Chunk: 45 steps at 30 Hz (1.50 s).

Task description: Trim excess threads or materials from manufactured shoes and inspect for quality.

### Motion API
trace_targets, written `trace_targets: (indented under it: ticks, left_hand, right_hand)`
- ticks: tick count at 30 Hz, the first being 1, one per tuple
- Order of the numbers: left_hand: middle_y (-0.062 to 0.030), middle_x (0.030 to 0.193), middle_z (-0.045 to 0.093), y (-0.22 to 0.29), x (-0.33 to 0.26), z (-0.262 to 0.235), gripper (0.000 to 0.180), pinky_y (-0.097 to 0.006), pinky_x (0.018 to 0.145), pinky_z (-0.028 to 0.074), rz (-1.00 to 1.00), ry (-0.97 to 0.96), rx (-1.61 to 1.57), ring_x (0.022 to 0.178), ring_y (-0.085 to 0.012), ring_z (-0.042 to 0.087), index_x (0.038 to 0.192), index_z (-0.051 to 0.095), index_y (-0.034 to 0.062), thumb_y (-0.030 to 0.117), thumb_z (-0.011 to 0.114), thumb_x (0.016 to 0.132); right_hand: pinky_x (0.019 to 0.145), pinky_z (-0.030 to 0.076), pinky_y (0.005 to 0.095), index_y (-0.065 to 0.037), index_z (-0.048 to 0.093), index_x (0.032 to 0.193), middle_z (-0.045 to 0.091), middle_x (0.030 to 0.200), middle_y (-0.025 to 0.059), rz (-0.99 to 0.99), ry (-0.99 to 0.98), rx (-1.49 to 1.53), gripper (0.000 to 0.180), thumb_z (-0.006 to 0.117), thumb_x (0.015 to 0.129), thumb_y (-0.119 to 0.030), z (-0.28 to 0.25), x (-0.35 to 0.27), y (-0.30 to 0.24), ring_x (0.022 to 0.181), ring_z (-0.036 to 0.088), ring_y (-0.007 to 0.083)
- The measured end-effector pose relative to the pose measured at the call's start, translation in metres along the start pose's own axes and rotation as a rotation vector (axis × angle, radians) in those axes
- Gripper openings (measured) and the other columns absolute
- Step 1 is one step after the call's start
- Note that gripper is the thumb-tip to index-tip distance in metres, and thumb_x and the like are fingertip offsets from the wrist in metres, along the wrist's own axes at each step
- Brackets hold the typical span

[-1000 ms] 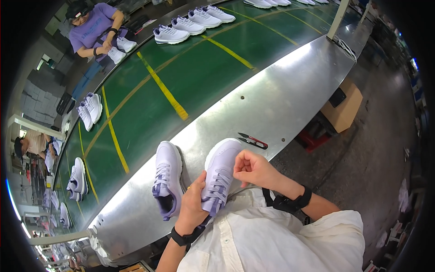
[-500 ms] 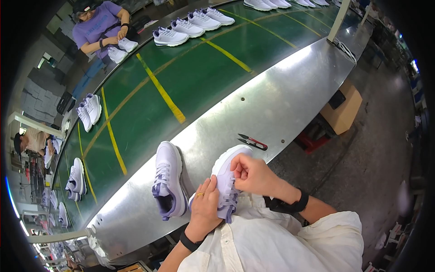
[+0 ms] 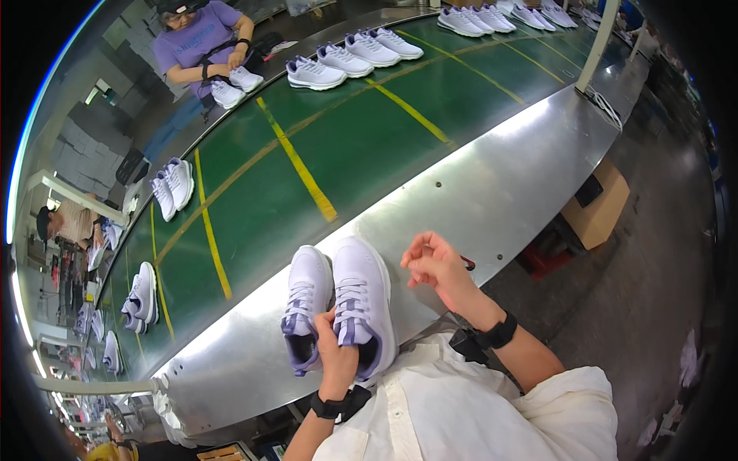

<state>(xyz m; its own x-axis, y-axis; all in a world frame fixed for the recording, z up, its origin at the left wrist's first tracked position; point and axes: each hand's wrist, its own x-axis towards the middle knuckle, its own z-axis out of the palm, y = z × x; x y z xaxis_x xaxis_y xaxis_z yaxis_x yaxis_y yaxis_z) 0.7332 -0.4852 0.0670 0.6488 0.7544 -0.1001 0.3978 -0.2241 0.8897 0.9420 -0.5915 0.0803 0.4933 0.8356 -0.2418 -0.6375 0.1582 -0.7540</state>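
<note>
Two white-lilac sneakers with purple collars, the left sneaker (image 3: 308, 280) and the right sneaker (image 3: 360, 269), stand side by side on the metal ledge, toes pointing away from me. My left hand (image 3: 337, 355) grips the right sneaker at its collar and tongue, thumb toward the laces; some fingers are hidden. To the right, my right hand (image 3: 434, 269) hovers above the ledge with loosely curled fingers apart and nothing in them. Behind it peeks the red handle of the thread snips (image 3: 467, 263); the rest of them is covered.
Beyond the ledge (image 3: 446, 207) runs a green conveyor belt (image 3: 269, 192) with yellow stripes, carrying several pairs of similar sneakers (image 3: 315, 73). Across it, a person in a purple shirt (image 3: 201, 46) handles a pair. A post (image 3: 598, 50) and a cardboard box (image 3: 600, 207) are at right.
The right sneaker has gone from near my lap onto the ledge beside the other one. My left hand has shifted to its collar, and my right hand has left its laces. The view has shifted.
</note>
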Motion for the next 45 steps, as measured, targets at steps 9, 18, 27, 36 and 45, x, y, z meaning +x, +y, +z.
trace_targets:
  ticks: [9, 18, 27, 36, 45]
  left_hand:
    - [-0.0098, 0.091, 0.058, 0.035, -0.001, -0.020, 0.054, -0.037, 0.071, 0.046, 0.542, 0.044, 0.701, 0.086, -0.0280, 0.059, 0.117, 0.057, 0.0046, 0.014, 0.075, 0.067]
    - [-0.0049, 0.070, 0.049, 0.040, 0.023, -0.019, 0.019, -0.032, 0.058, 0.044, 0.836, -0.142, 0.738, 0.064, -0.0211, 0.053, 0.090, 0.061, 0.0034, 0.005, 0.063, 0.071]
    - [-0.0057, 0.064, 0.044, 0.033, 0.015, -0.011, 0.010, -0.032, 0.050, 0.042, 0.763, -0.005, 0.607, 0.057, -0.0208, 0.050, 0.082, 0.061, 0.0035, 0.000, 0.062, 0.073]
    - [-0.0111, 0.100, 0.067, 0.026, 0.012, -0.101, 0.036, -0.034, 0.068, 0.051, 0.364, 0.247, 0.365, 0.082, -0.0257, 0.065, 0.105, 0.063, 0.0040, -0.002, 0.071, 0.070]
    - [-0.0146, 0.107, 0.067, -0.027, -0.006, -0.050, 0.042, -0.032, 0.070, 0.054, 0.237, 0.358, 0.339, 0.086, -0.0286, 0.067, 0.112, 0.060, 0.0042, -0.002, 0.070, 0.073]
  right_hand:
    - [0.087, 0.047, 0.0321, -0.007, 0.051, 0.122, 0.052, 0.125, 0.0081, -0.189, -0.146, -0.770, 0.052, 0.068, 0.072, -0.010, 0.018, -0.025, 0.042, 0.111, 0.054, 0.0183]
    - [0.100, 0.042, 0.0423, -0.008, 0.045, 0.135, 0.047, 0.135, 0.0164, -0.554, -0.063, -1.275, 0.067, 0.070, 0.072, -0.010, 0.044, -0.013, 0.069, 0.121, 0.048, 0.0356]
    - [0.096, 0.046, 0.0417, -0.005, 0.042, 0.138, 0.052, 0.132, 0.0179, -0.590, -0.071, -1.242, 0.071, 0.069, 0.071, -0.004, 0.051, -0.005, 0.071, 0.116, 0.053, 0.0364]
    - [0.103, 0.042, 0.0403, -0.009, 0.040, 0.139, 0.042, 0.140, 0.0168, -0.498, -0.103, -1.309, 0.082, 0.068, 0.063, 0.008, 0.047, -0.003, 0.064, 0.126, 0.044, 0.0367]
    - [0.103, 0.041, 0.0412, -0.003, 0.045, 0.134, 0.044, 0.138, 0.0191, -0.505, -0.129, -1.350, 0.072, 0.064, 0.065, 0.009, 0.051, 0.007, 0.067, 0.126, 0.044, 0.0382]
